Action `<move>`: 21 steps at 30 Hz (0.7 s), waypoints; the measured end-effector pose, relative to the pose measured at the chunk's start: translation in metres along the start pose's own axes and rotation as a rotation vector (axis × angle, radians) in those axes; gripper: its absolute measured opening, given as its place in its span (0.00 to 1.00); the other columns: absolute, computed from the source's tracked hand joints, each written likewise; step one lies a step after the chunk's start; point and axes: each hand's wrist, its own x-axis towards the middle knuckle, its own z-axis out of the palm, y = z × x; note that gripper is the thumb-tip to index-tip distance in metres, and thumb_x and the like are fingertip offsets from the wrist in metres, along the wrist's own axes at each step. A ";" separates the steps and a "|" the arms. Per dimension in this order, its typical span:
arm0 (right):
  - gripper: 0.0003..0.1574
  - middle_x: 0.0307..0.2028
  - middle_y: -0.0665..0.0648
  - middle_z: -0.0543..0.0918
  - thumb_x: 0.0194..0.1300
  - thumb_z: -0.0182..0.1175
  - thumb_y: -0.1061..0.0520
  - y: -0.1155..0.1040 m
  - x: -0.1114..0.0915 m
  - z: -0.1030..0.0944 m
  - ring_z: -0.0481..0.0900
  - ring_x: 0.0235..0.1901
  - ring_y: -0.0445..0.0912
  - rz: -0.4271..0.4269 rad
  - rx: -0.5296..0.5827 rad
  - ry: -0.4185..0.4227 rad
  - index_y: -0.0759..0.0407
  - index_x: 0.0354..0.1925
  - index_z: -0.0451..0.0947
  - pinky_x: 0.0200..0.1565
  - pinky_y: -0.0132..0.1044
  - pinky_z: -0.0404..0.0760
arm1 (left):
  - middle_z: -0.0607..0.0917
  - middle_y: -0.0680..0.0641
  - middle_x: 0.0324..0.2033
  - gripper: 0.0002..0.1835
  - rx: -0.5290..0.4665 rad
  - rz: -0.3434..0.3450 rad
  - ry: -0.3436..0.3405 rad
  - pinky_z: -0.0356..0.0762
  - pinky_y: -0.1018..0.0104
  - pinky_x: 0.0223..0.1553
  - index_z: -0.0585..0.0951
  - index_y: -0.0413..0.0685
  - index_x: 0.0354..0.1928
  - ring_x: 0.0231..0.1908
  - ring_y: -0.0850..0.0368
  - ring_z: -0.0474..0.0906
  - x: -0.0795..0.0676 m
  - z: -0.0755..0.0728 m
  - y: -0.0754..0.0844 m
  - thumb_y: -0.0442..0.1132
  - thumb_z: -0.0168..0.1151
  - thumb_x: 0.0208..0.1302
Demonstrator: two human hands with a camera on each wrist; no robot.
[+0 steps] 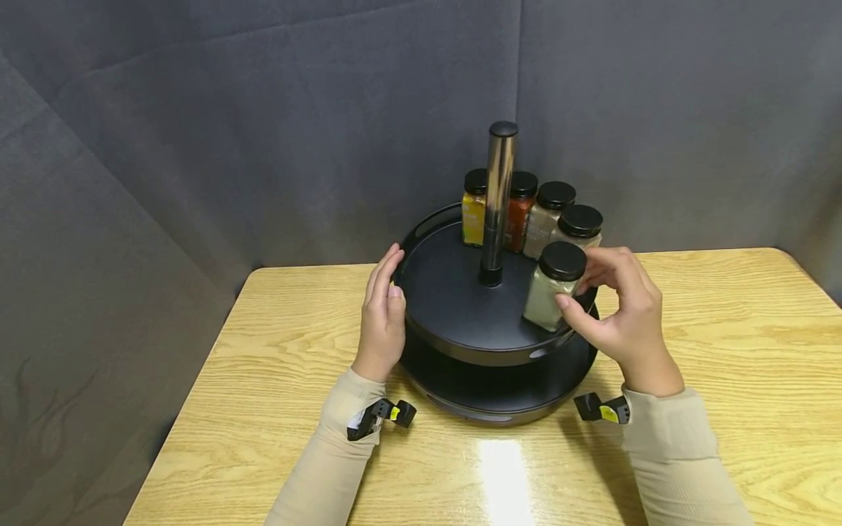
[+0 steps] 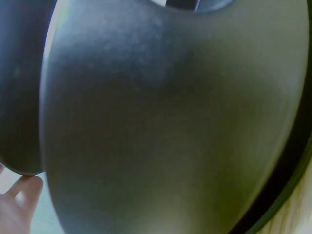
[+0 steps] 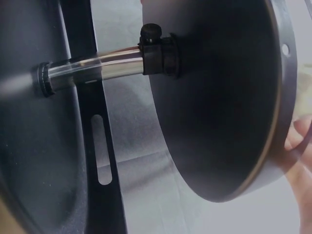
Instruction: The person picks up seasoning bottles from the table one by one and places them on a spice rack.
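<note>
My right hand [image 1: 628,318] pinches a square spice jar [image 1: 547,299] of pale green powder with a black lid, between thumb and fingers. The jar leans slightly at the right front part of the upper tier [image 1: 450,303] of a black two-tier turntable. At the tier's left side, my left hand [image 1: 383,318] rests against the rim with its fingers straight. The right wrist view shows the underside of the upper tier [image 3: 219,112] and part of the right hand [image 3: 297,141] at its edge. In the left wrist view, fingertips [image 2: 31,187] show at the rim.
Several more spice jars stand along the back right of the upper tier, among them a yellow one [image 1: 472,219] and a red one [image 1: 518,219]. A shiny post [image 1: 501,168] rises from the middle. The lower tier [image 1: 487,398] sits on the wooden table [image 1: 263,380], with a grey curtain [image 1: 329,131] behind.
</note>
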 end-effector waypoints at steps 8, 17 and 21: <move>0.34 0.30 0.70 0.78 0.63 0.62 0.42 -0.001 0.005 -0.004 0.76 0.37 0.41 -0.002 -0.003 0.085 0.77 0.40 0.79 0.49 0.26 0.73 | 0.64 0.40 0.74 0.27 0.011 0.001 -0.015 0.68 0.59 0.59 0.66 0.36 0.72 0.65 0.44 0.67 -0.001 -0.002 -0.002 0.38 0.39 0.75; 0.19 0.34 0.70 0.80 0.67 0.57 0.57 0.019 -0.002 -0.012 0.74 0.42 0.31 0.127 -0.129 0.099 0.75 0.43 0.80 0.48 0.21 0.72 | 0.65 0.38 0.73 0.26 0.056 0.018 -0.048 0.62 0.51 0.69 0.67 0.38 0.73 0.73 0.48 0.60 -0.001 -0.005 -0.003 0.38 0.41 0.76; 0.15 0.38 0.69 0.80 0.67 0.57 0.62 0.030 -0.006 -0.018 0.73 0.44 0.30 0.210 -0.188 0.055 0.73 0.47 0.81 0.46 0.20 0.70 | 0.64 0.43 0.74 0.26 0.061 -0.009 -0.080 0.68 0.50 0.65 0.67 0.40 0.73 0.72 0.50 0.62 0.001 -0.006 -0.001 0.40 0.42 0.77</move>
